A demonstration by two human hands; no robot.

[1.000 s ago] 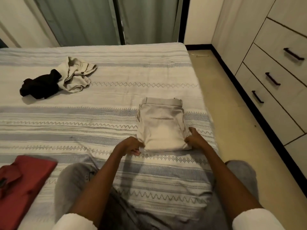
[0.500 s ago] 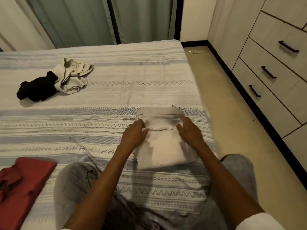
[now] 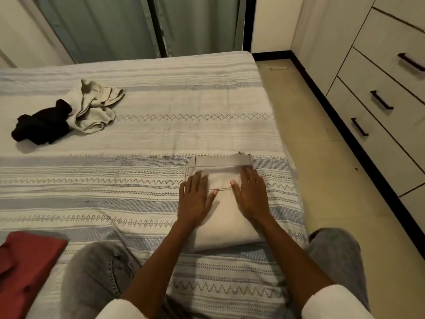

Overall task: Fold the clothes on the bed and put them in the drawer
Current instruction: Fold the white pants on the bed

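Folded beige trousers [image 3: 224, 217] lie near the right edge of the striped bed [image 3: 149, 139]. My left hand [image 3: 195, 198] lies flat on their left half with straight fingers. On their right half my right hand [image 3: 251, 194] presses down flat, fingertips close to the waistband. A crumpled beige garment [image 3: 94, 107] and a black garment [image 3: 42, 125] sit together at the far left of the bed. At the near left lies a folded red garment [image 3: 25, 263].
A cabinet of shut drawers [image 3: 386, 125] with dark handles lines the right wall, across a strip of tiled floor [image 3: 305, 139]. Grey curtains [image 3: 142, 26] hang behind the bed. My knees in grey jeans rest at the bed's near edge.
Both hands moved from the trousers' near corners up onto their top, and now lie flat with fingers spread further toward the waistband. The camera view shifted slightly.
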